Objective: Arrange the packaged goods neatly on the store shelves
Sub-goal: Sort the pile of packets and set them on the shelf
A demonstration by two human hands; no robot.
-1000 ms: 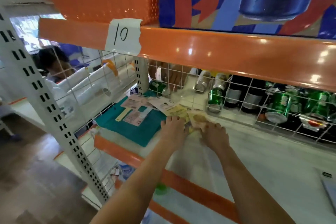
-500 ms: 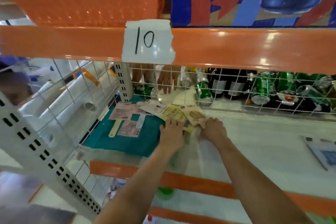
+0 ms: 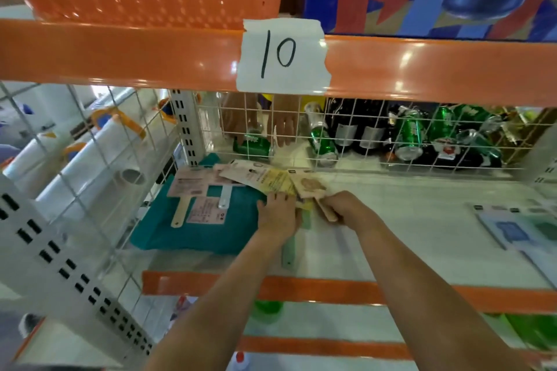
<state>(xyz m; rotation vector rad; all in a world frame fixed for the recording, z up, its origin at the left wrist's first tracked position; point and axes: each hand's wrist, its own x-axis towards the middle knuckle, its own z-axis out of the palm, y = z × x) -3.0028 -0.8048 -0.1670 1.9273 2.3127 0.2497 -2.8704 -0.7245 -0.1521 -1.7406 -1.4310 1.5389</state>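
Both hands are working mid-frame on the white shelf point(image 3: 422, 229): left hand point(image 3: 278, 214) is pressing flat-fingered on fanned carded packets point(image 3: 271, 179), right hand point(image 3: 346, 208) is pinching one packet's handle. Behind the wire grid point(image 3: 376, 135), green cans point(image 3: 410, 138) and dark bottles point(image 3: 355, 129) are lying jumbled. A taped label point(image 3: 281, 54) up top is reading "10".

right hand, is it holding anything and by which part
The right hand grips a tan carded packet by its lower stick-like end, the card fanning out above the fingers. The left hand rests on the yellow packets beside it.
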